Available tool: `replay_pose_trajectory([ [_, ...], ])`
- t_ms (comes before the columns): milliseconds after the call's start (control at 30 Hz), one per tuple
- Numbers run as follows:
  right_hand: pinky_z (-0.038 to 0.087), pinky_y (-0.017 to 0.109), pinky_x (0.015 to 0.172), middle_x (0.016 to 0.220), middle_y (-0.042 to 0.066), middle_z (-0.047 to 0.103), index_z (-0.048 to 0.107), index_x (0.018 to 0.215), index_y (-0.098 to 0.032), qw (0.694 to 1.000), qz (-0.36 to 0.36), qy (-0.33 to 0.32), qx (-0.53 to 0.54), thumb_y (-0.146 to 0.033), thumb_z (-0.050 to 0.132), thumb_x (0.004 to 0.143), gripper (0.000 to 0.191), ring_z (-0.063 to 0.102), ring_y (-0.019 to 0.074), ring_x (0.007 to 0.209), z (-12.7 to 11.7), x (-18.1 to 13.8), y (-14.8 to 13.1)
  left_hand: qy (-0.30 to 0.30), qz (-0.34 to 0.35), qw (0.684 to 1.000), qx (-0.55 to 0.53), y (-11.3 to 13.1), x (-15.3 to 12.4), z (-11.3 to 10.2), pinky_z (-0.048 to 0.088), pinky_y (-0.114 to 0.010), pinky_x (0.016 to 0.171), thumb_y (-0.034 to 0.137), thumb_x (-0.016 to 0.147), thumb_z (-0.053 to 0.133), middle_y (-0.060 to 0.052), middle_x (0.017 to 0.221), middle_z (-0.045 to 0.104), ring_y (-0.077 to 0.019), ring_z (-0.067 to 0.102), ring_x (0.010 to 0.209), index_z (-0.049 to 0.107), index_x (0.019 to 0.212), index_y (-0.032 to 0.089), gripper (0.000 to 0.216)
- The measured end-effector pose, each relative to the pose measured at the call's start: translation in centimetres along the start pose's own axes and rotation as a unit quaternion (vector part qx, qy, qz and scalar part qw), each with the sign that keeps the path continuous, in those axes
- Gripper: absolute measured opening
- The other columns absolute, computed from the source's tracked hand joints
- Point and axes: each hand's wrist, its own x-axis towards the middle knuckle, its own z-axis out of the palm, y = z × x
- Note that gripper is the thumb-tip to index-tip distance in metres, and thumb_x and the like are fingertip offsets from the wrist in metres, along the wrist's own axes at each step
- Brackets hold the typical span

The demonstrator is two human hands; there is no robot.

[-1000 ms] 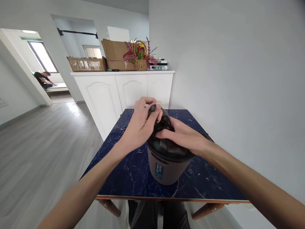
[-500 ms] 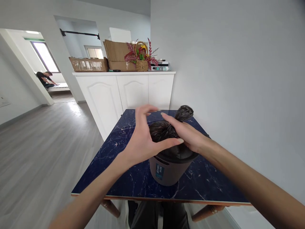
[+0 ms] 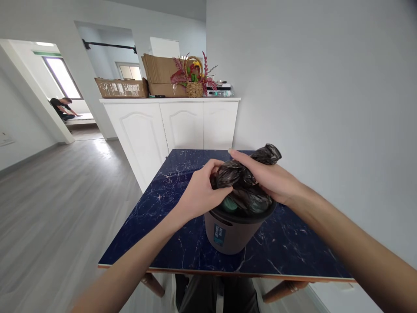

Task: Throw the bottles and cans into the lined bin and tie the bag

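A grey trash can (image 3: pixel 239 237) with a blue label and a dark rim stands upright on a dark blue marble-patterned table (image 3: pixel 153 221). Out of its top bulges a black plastic garbage bag (image 3: pixel 256 202), bunched and twisted. My left hand (image 3: pixel 205 189) pinches the bag's left side, thumb toward me. My right hand (image 3: pixel 269 176) closes around the gathered neck from the right; a tuft of the bag sticks out above it, and some of its fingers are hidden behind the plastic. Something green shows at the rim below my left thumb.
Behind the table stands a white cabinet (image 3: pixel 185 124) bearing cardboard boxes (image 3: pixel 122 89) and a flower basket (image 3: pixel 194 90). A plain wall (image 3: pixel 312 95) rises on the right. Far left, a person (image 3: pixel 61 108) leans over a bed through a doorway.
My left hand has gone from spread fingers to a grip on the bag. My right hand and the bag's tuft have shifted right, and the green patch has come into view.
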Motion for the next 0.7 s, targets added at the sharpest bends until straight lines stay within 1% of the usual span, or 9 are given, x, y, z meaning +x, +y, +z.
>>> replay_pose_trajectory([
  [67, 0.06, 0.042, 0.068, 0.075, 0.008, 0.075, 0.08, 0.095, -0.026, 0.999, 0.009, -0.013, -0.03, -0.074, 0.082, 0.083, 0.05, 0.071, 0.0299, 0.076, -0.8, -0.4, -0.4, -0.025, 0.022, 0.999, 0.0, -0.1, 0.5, -0.3, 0.056, -0.039, 0.082, 0.026, 0.093, 0.065, -0.006, 0.099, 0.074, -0.0272, 0.071, 0.097, 0.069, 0.097, 0.022, 0.007],
  [200, 0.056, 0.035, 0.066, 0.069, 0.006, 0.071, 0.078, 0.087, -0.022, 0.994, 0.058, -0.031, -0.091, -0.082, 0.085, 0.073, 0.062, 0.069, 0.0248, 0.074, -1.8, -1.1, -1.9, -0.092, 0.045, 0.995, -0.017, -0.1, 1.5, -1.0, 0.052, -0.038, 0.086, 0.027, 0.095, 0.063, -0.005, 0.092, 0.067, -0.0221, 0.064, 0.091, 0.072, 0.079, 0.021, 0.019],
  [267, 0.052, 0.032, 0.063, 0.069, 0.005, 0.07, 0.078, 0.084, -0.021, 0.992, 0.063, -0.055, -0.094, -0.083, 0.086, 0.07, 0.064, 0.067, 0.0215, 0.071, -2.0, -1.5, -2.5, -0.129, 0.041, 0.99, -0.044, 0.0, 2.0, -1.2, 0.051, -0.037, 0.086, 0.024, 0.092, 0.061, -0.005, 0.1, 0.065, -0.0204, 0.061, 0.091, 0.072, 0.077, 0.021, 0.019],
  [367, 0.044, 0.029, 0.056, 0.064, 0.0, 0.063, 0.077, 0.081, -0.021, 0.992, 0.057, -0.084, -0.079, -0.084, 0.086, 0.068, 0.065, 0.058, 0.016, 0.062, -2.3, -1.7, -2.8, -0.172, 0.018, 0.978, -0.119, 0.1, 2.8, -1.4, 0.05, -0.037, 0.09, 0.018, 0.086, 0.058, -0.006, 0.118, 0.064, -0.021, 0.062, 0.103, 0.07, 0.077, 0.021, 0.015],
  [433, 0.04, 0.028, 0.054, 0.065, -0.001, 0.061, 0.075, 0.079, -0.021, 0.992, 0.042, -0.091, -0.078, -0.082, 0.086, 0.07, 0.063, 0.054, 0.0141, 0.061, -2.7, -1.6, -2.6, -0.183, -0.015, 0.967, -0.174, -0.1, 3.1, -1.5, 0.05, -0.037, 0.09, 0.017, 0.082, 0.058, -0.005, 0.11, 0.065, -0.0201, 0.061, 0.099, 0.068, 0.08, 0.021, 0.011],
  [533, 0.039, 0.028, 0.056, 0.069, -0.001, 0.059, 0.07, 0.074, -0.021, 0.986, 0.002, -0.119, -0.116, -0.077, 0.086, 0.074, 0.058, 0.052, 0.0131, 0.063, -3.6, -1.4, -2.3, -0.187, -0.075, 0.947, -0.249, -0.4, 3.3, -1.5, 0.046, -0.032, 0.078, 0.018, 0.081, 0.061, 0.0, 0.086, 0.058, -0.016, 0.055, 0.081, 0.061, 0.079, 0.02, 0.003],
  [567, 0.04, 0.028, 0.057, 0.069, -0.001, 0.059, 0.07, 0.073, -0.021, 0.981, -0.016, -0.138, -0.139, -0.075, 0.085, 0.077, 0.056, 0.052, 0.0133, 0.064, -3.8, -1.3, -2.3, -0.187, -0.087, 0.942, -0.265, -0.4, 3.4, -1.5, 0.044, -0.031, 0.074, 0.018, 0.081, 0.062, 0.001, 0.082, 0.054, -0.0147, 0.052, 0.077, 0.057, 0.077, 0.02, 0.007],
  [633, 0.043, 0.029, 0.061, 0.075, 0.0, 0.064, 0.073, 0.079, -0.022, 0.965, -0.058, -0.169, -0.19, -0.07, 0.082, 0.084, 0.049, 0.055, 0.0143, 0.067, -4.2, -1.4, -2.3, -0.176, -0.095, 0.939, -0.279, -0.4, 3.4, -1.5, 0.04, -0.029, 0.069, 0.018, 0.081, 0.062, 0.002, 0.079, 0.051, -0.0134, 0.048, 0.074, 0.051, 0.073, 0.02, 0.014],
  [700, 0.046, 0.03, 0.063, 0.084, 0.002, 0.071, 0.075, 0.094, -0.023, 0.952, -0.109, -0.164, -0.232, -0.063, 0.08, 0.089, 0.04, 0.06, 0.0155, 0.069, -4.1, -1.5, -2.2, -0.161, -0.093, 0.943, -0.277, -0.4, 3.4, -1.4, 0.042, -0.029, 0.069, 0.018, 0.081, 0.061, 0.001, 0.079, 0.053, -0.014, 0.05, 0.074, 0.052, 0.075, 0.021, 0.012],
])
